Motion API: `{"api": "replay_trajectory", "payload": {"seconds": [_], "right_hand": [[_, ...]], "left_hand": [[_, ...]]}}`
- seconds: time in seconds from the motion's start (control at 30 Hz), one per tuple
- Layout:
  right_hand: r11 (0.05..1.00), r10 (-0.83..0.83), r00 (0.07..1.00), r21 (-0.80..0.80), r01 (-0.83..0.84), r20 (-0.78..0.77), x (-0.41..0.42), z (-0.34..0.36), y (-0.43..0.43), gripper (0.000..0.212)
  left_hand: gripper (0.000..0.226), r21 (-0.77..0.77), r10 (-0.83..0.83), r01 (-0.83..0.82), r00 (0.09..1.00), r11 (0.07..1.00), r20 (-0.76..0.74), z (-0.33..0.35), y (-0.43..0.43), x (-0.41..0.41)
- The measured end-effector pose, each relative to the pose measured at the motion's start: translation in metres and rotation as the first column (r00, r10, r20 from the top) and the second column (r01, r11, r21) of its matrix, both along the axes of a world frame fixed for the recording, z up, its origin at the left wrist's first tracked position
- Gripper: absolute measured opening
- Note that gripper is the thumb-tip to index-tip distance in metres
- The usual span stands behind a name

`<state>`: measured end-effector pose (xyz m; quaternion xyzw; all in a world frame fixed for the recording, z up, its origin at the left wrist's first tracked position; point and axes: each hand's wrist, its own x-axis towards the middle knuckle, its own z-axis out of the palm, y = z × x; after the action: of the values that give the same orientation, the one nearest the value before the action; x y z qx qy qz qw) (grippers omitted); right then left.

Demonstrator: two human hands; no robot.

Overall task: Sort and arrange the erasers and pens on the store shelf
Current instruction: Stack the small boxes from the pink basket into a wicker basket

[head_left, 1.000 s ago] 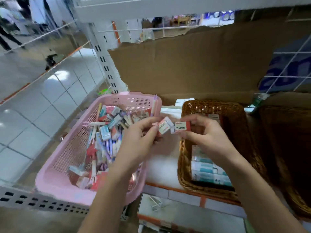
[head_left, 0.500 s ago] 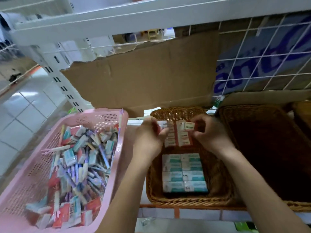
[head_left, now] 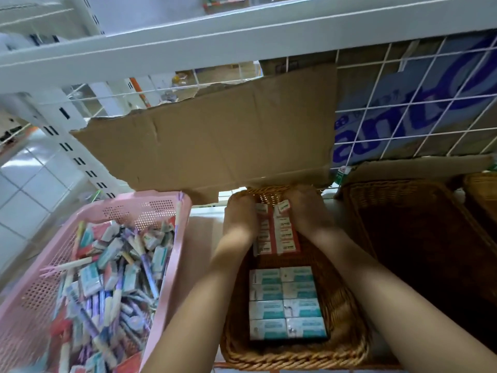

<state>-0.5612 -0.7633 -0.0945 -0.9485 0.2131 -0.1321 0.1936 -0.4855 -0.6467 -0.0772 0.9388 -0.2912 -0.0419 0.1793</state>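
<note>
Placing step: the right hand point(head_left: 306, 211) pinches a small red-and-white eraser point(head_left: 284, 205) in its grip at the far end of the brown woven wicker basket point(head_left: 347, 343) (the left hand point(head_left: 239, 216) hides its grip, perhaps steadying the row), and the eraser next needs seating flush.

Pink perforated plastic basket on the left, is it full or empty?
Mostly full: the pink perforated plastic basket holds a jumbled heap of small boxed erasers and pens covering most of its floor.
</note>
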Motion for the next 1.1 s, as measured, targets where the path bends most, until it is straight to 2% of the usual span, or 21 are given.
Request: {"api": "replay_trajectory", "payload": {"seconds": [0.1,0.3,0.47,0.67,1.1], "right_hand": [[0.998,0.019,1.0,-0.052,-0.019,-0.002,0.0,-0.004,-0.002,0.02],[1.0,-0.008,1.0,0.007,0.008,-0.019,0.003,-0.005,-0.001,0.016],[0.999,0.0,0.999,0.047,0.002,-0.051,0.004,-0.005,0.002,0.017],[0.997,0.001,1.0,0.073,0.0,-0.009,0.003,-0.005,0.004,0.013],[0.995,-0.031,0.999,0.091,0.034,-0.035,0.004,-0.005,0.005,0.015]], "left_hand": [[0.038,0.086,-0.03,0.027,0.999,0.996,0.036,-0.005,-0.004,-0.002],[0.036,0.13,-0.042,0.034,0.998,0.991,0.056,-0.004,-0.003,-0.005],[0.033,0.077,-0.054,0.049,0.996,0.996,0.067,-0.002,-0.002,-0.004],[0.034,0.041,-0.037,0.036,0.999,0.998,0.029,0.0,-0.001,-0.004],[0.035,0.043,-0.031,0.03,0.999,0.999,0.015,0.005,0.001,-0.009]]}}
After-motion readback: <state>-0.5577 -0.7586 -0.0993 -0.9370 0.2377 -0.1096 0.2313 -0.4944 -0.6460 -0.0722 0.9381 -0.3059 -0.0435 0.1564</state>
